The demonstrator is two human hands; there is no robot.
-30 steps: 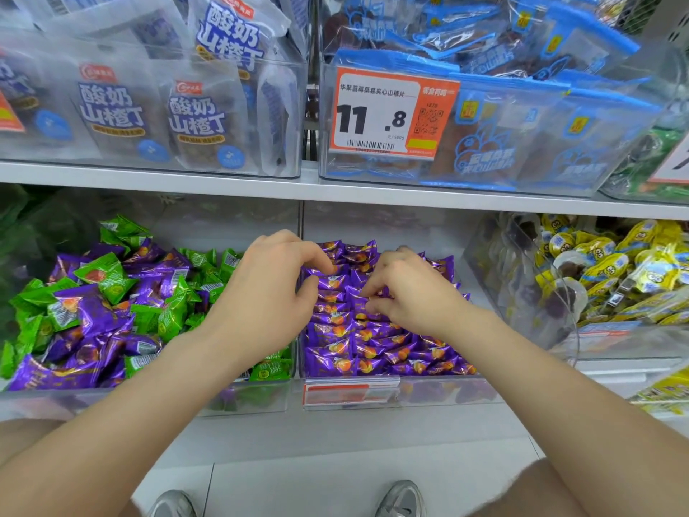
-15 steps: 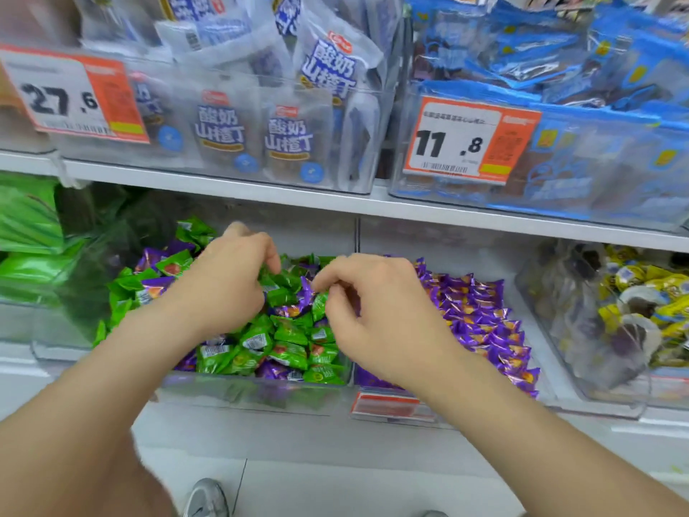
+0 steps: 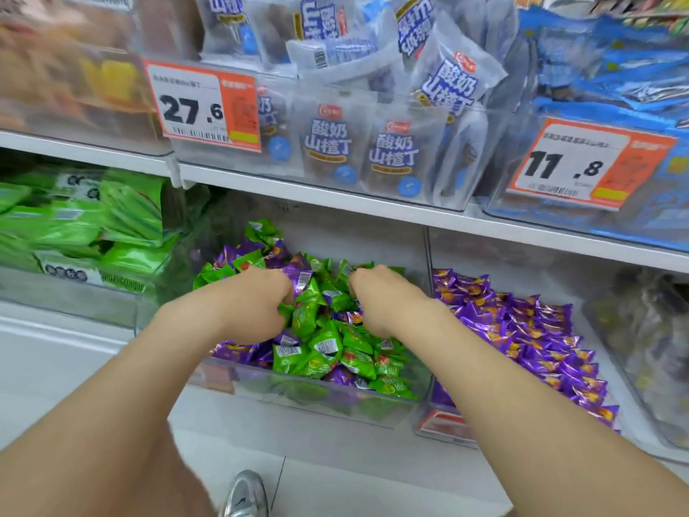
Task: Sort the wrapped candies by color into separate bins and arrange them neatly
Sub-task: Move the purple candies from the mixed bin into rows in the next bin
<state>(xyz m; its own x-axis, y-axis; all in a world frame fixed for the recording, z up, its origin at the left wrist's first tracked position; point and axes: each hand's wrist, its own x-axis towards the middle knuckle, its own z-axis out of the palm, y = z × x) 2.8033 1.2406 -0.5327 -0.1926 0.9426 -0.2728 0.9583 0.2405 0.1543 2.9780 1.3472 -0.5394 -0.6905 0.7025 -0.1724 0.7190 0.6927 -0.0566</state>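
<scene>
**Picking purple out of the mixed bin**

Sorting is under way in the mixed bin (image 3: 298, 401), just left of the purple bin (image 3: 445, 401). The left hand (image 3: 253, 304) and right hand (image 3: 387, 304) curl knuckles-up into green candies (image 3: 324, 341) and purple candies (image 3: 300, 279) (fingertips buried, so I cannot tell if either pinches a wrapper). Next, probably: lift the purple ones and carry them right.

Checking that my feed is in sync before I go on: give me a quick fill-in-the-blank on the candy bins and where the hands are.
1. The left hand and right hand both reach into the clear plastic middle bin, whose mixed wrapped candies are purple and ____.
2. The clear plastic right-hand bin holds one-colour wrapped candies, all ____.
3. The orange-and-white price tag at upper right reads ____.
Missing words: green; purple; 11.8
</scene>
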